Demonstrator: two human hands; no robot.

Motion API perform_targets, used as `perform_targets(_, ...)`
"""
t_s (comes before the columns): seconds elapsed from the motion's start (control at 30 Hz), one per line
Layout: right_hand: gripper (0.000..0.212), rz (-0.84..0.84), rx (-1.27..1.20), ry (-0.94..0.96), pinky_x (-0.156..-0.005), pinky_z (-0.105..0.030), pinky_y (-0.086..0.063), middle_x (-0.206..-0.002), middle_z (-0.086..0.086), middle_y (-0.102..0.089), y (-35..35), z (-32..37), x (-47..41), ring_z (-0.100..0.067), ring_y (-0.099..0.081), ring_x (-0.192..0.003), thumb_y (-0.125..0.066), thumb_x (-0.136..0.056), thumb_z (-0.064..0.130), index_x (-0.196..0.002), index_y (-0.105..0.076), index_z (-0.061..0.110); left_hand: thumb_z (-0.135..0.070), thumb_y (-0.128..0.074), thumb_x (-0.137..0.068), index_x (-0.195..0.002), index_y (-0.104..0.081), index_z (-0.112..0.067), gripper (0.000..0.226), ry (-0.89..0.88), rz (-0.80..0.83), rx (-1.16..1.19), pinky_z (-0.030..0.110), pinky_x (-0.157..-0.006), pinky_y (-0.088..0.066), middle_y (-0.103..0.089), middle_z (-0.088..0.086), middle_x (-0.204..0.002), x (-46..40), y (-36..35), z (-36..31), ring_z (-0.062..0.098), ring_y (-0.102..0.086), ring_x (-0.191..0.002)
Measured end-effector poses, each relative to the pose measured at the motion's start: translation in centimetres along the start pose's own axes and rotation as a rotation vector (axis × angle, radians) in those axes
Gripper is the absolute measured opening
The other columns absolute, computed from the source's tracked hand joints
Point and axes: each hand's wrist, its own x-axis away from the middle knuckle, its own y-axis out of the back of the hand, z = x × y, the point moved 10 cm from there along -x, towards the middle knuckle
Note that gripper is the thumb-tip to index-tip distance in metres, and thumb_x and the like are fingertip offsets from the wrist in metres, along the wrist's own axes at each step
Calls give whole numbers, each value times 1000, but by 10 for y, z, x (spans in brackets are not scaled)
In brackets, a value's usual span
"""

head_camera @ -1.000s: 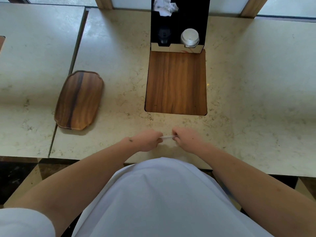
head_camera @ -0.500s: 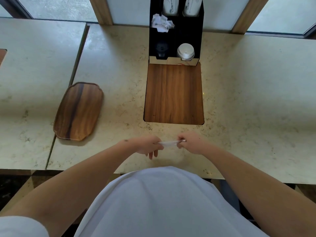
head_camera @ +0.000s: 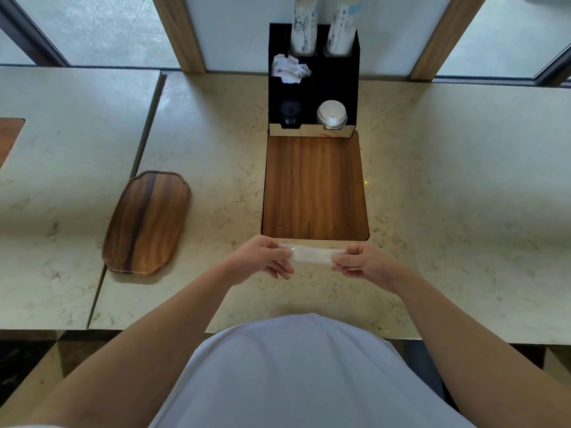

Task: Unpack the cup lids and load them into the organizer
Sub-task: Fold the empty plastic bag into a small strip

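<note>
A clear plastic wrapper (head_camera: pixel 312 254), folded into a narrow strip, is stretched between my hands just above the counter's near part. My left hand (head_camera: pixel 266 257) pinches its left end and my right hand (head_camera: pixel 360 263) pinches its right end. At the back stands the black organizer (head_camera: pixel 355 81). Its front right compartment holds a stack of white cup lids (head_camera: pixel 331 114), and its front left one holds black lids (head_camera: pixel 289 111). Crumpled white paper (head_camera: pixel 290 68) fills a middle compartment.
Two sleeves of paper cups (head_camera: pixel 321 24) stand in the organizer's rear slots. A wooden inset panel (head_camera: pixel 315 186) lies between my hands and the organizer. An oblong wooden tray (head_camera: pixel 146 222) sits on the marble counter (head_camera: pixel 463 196) to the left. Windows run along the back.
My hands have moved apart and risen slightly, drawing the wrapper out into a longer strip. The camera has tilted up, bringing the cup sleeves into view.
</note>
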Motion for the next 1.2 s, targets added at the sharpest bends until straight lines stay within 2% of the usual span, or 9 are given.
perform_targets(0.13, 38, 18, -11, -35, -81, -28, -57, -112, -5, -72, -7, 0, 6, -21, -68, -100, -83, -82, 28, -114, -71, 12, -19, -65, -101, -98, -73, -3, 18, 8, 20, -33, 30, -65, -60, -79, 20, -90, 3, -9, 2, 28, -77, -77)
perform_targets(0.27, 53, 102, 407, 17, -91, -28, -54, -118, 13, -71, -29, 29, 7, -8, -66, -110, -80, -80, 51, -128, -67, 33, -21, -62, -102, -98, -76, -9, 18, 34, 140, -175, 34, -73, -61, -80, 16, -91, 5, -24, -3, 26, -77, -80)
perform_targets(0.33, 46, 152, 565, 58, -92, -28, -55, -112, 15, -73, -47, 45, 4, -6, -67, -105, -76, -83, 53, -123, -71, 32, -23, -61, -103, -100, -76, -7, 22, 36, 197, -234, 33, -76, -60, -80, 15, -91, 4, -33, -9, 25, -77, -83)
perform_targets(0.43, 17, 154, 675, 110, -76, -27, -52, -91, 11, -75, -64, 61, -2, -11, -68, -88, -74, -87, 44, -95, -79, 30, -34, -57, -103, -105, -72, -7, 31, 31, 243, -233, 32, -78, -58, -80, 12, -96, 4, -40, -19, 22, -76, -88)
perform_targets(0.53, 14, 93, 635, 111, -72, -28, -51, -87, 4, -75, -62, 64, -5, -14, -67, -83, -76, -89, 38, -88, -80, 25, -43, -51, -105, -100, -69, -10, 37, 42, 200, -218, 33, -75, -58, -79, 10, -92, 4, -37, -22, 22, -75, -84)
perform_targets(0.73, 21, 15, 413, 118, -68, -28, -49, -73, 5, -70, -52, 57, 1, -12, -62, -71, -78, -84, 46, -81, -79, 25, -26, -53, -107, -99, -68, 1, 32, -80, -35, -246, 27, -60, -54, -69, 1, -64, -7, -16, -29, 14, -65, -59)
perform_targets(0.83, 22, -3, 298, 89, -80, -38, -58, -90, -9, -77, -41, 47, 3, -27, -71, -84, -82, -82, 39, -89, -82, 19, -25, -54, -107, -101, -69, 3, 32, -94, -71, -192, 25, -57, -51, -65, -1, -60, -6, -1, -28, 12, -59, -55)
perform_targets(1.03, 30, -2, 54, 51, -70, -26, -60, -91, -10, -79, -28, 28, 12, -19, -75, -79, -89, -68, 30, -91, -82, 12, -24, -55, -107, -102, -65, 11, 37, -99, -105, -191, 26, -58, -49, -62, -3, -57, -8, 18, -25, 12, -56, -53)
perform_targets(1.2, 19, -23, 4, 14, -71, -26, -60, -87, -8, -79, -23, 20, 15, -17, -76, -78, -86, -78, 10, -96, -79, 10, -23, -55, -106, -100, -68, 5, 32, -85, -114, -193, 28, -58, -50, -63, -2, -57, -15, 18, -20, 11, -56, -53)
